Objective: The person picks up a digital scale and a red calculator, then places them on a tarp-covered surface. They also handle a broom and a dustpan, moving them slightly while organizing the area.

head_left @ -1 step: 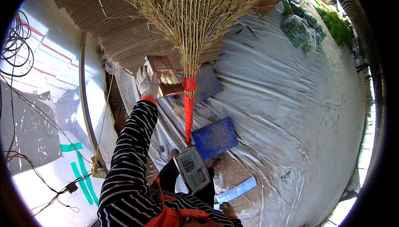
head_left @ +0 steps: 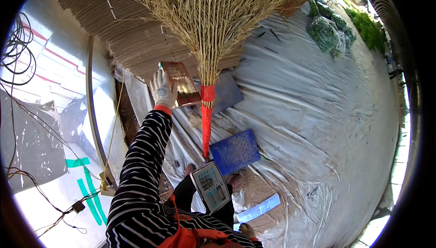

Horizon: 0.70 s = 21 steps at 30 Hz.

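Note:
My left hand [head_left: 164, 93], in a pale work glove, is stretched out with its fingers extended. It lies against the left side of a reddish-brown box [head_left: 182, 84] with a shiny, patterned top. Just right of the box stands a large bundle of dry twigs [head_left: 210, 44], like a broom, its stem end wrapped in red tape [head_left: 206, 121]. My right hand [head_left: 247, 230], also gloved, shows only in part at the lower edge, close to a light-blue strip [head_left: 259, 207]. Its fingers are too dark and small to make out.
A scale's keypad panel [head_left: 210, 187] is in front of me, beside a blue textured plate [head_left: 235, 152]. Stacked cardboard [head_left: 95, 9] lies behind the twigs. Wrinkled pale sheeting [head_left: 318, 112] covers the floor at right, with bagged greens [head_left: 324, 34] beyond. Cables [head_left: 18, 53] hang at left.
My left hand has shifted slightly to the right, its thumb now reaching over the box's near edge. My right hand has barely moved.

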Each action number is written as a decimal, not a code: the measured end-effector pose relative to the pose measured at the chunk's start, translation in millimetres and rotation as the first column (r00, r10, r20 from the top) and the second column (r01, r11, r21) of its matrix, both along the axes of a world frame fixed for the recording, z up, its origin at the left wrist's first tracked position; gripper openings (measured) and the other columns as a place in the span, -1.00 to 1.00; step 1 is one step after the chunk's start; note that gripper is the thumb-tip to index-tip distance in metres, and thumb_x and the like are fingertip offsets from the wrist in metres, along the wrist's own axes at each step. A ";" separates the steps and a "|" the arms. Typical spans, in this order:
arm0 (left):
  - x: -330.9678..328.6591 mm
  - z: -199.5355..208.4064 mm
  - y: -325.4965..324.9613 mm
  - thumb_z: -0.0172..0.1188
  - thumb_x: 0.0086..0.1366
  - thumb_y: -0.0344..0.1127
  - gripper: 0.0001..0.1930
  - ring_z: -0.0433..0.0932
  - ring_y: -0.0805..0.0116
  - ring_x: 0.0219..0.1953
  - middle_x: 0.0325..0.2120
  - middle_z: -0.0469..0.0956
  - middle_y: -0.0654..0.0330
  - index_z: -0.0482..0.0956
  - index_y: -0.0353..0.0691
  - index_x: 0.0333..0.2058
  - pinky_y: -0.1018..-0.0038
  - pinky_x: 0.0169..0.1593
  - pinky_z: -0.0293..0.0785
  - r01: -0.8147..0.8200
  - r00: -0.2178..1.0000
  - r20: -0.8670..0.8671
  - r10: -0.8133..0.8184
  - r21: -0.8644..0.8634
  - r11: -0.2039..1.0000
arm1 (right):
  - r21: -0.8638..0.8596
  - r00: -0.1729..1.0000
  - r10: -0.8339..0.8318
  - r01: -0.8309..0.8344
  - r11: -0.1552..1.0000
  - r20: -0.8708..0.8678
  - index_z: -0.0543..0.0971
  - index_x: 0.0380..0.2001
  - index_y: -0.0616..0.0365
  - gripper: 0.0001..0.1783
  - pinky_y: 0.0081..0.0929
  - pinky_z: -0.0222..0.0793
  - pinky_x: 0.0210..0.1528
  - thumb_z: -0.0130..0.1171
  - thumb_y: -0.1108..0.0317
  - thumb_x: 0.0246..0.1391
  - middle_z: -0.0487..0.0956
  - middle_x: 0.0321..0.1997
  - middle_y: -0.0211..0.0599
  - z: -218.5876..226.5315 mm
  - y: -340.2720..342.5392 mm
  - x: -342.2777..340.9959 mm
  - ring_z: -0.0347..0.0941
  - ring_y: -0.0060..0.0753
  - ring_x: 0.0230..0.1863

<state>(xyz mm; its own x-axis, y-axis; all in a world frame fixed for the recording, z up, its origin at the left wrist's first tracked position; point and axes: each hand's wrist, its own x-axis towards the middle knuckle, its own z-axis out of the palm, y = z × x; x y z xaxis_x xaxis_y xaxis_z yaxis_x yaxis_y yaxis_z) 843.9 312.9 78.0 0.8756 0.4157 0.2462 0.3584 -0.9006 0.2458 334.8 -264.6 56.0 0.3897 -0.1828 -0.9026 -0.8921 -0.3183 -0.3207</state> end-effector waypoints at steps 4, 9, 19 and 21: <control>21.5 -4.9 -8.6 -0.31 0.33 0.21 -0.30 -0.04 0.18 0.35 0.30 0.06 0.14 0.12 -0.18 0.26 0.11 0.38 -0.20 0.730 0.450 -0.789 -0.418 0.056 0.681 | 0.072 0.974 0.209 -0.203 0.977 -0.088 0.54 -0.14 0.29 -0.61 -0.54 0.41 -0.25 0.05 0.16 0.14 0.60 -0.35 -0.31 -35.5 23.9 -18.3 0.49 -0.49 -0.33; 80.3 -14.1 23.9 -0.47 0.36 0.24 -0.30 -0.05 0.30 0.37 0.34 0.00 0.27 0.01 -0.09 0.31 0.09 0.38 -0.25 -0.077 0.951 -0.137 -0.279 -0.973 0.216 | 0.104 0.998 -0.061 0.057 0.993 0.035 0.48 -0.02 0.15 -0.66 -0.62 0.27 -0.48 0.02 0.23 0.20 0.54 -0.32 -0.38 -66.8 8.8 -31.1 0.45 -0.57 -0.39; 62.8 -68.8 -7.4 -0.49 0.34 0.29 -0.29 -0.26 0.35 0.41 0.38 -0.22 0.28 -0.14 0.05 0.34 0.21 0.39 -0.43 -0.326 0.626 -0.642 -0.442 -0.730 0.600 | 0.131 0.975 -0.224 0.222 0.966 0.002 0.46 0.04 0.22 -0.60 -0.57 0.35 -0.34 0.04 0.26 0.19 0.58 -0.19 -0.32 -78.8 13.5 0.7 0.47 -0.52 -0.32; 70.4 -50.0 30.2 -0.49 0.33 0.30 -0.28 -0.29 0.34 0.41 0.38 -0.25 0.29 -0.18 0.07 0.35 0.19 0.39 -0.46 0.674 0.385 -0.905 -0.182 0.141 0.725 | 0.138 0.976 -0.219 0.219 0.966 -0.017 0.46 0.04 0.22 -0.60 -0.57 0.35 -0.34 0.04 0.24 0.20 0.58 -0.18 -0.31 -73.7 18.3 8.6 0.47 -0.53 -0.32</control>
<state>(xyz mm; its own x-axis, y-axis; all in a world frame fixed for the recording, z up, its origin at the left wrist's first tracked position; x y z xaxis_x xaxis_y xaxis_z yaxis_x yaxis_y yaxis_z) 914.3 343.2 28.0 0.7722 -0.0215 -0.6350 -0.3143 -0.8815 -0.3524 343.5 -246.2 -17.7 0.3527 -0.1370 -0.9256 -0.9356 -0.0674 -0.3465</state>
